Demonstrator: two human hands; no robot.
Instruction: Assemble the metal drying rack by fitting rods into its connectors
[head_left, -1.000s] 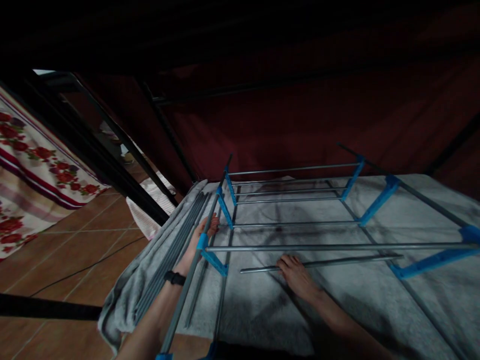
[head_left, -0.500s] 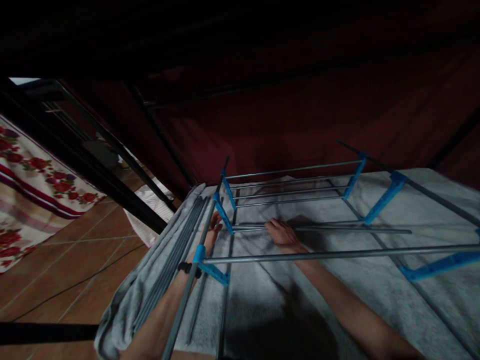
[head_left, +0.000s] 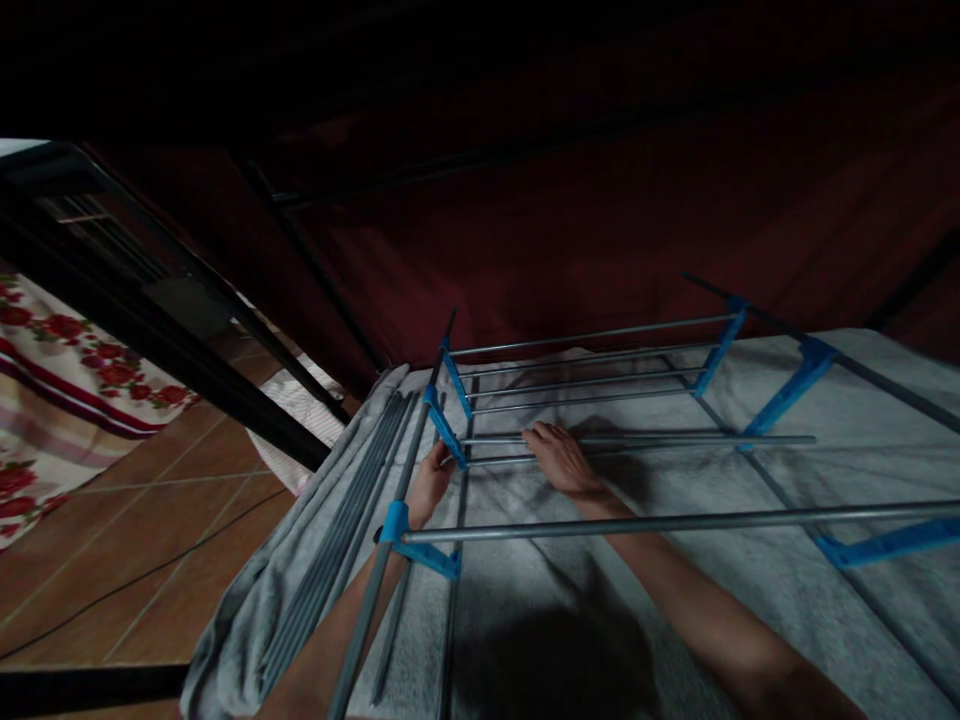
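Observation:
My right hand (head_left: pixel 559 457) is closed around a loose grey metal tube (head_left: pixel 697 440), whose left end is at a blue plastic bracket (head_left: pixel 448 430). The tube's right end extends past another blue bracket (head_left: pixel 780 395). At the left side of the rack frame, my left hand (head_left: pixel 433 482) grips the first bracket from its outer side, fingertips partly hidden behind it. Just below the held tube, a second crossbar (head_left: pixel 499 461) runs between the brackets. Nearer me, a front crossbar (head_left: pixel 637 523) passes above my right forearm.
A bundle of grey tubes (head_left: pixel 337 545) lies along the left edge of the grey blanket (head_left: pixel 570 590). Dark posts (head_left: pixel 225 375) stand at the left, beside the tiled floor (head_left: pixel 165 540). A dark red curtain (head_left: pixel 525 250) hangs behind the rack.
My left hand has come in against the blue bracket from farther left. The tube in my right hand has risen slightly, away from the crossbar below. The view has shifted a little.

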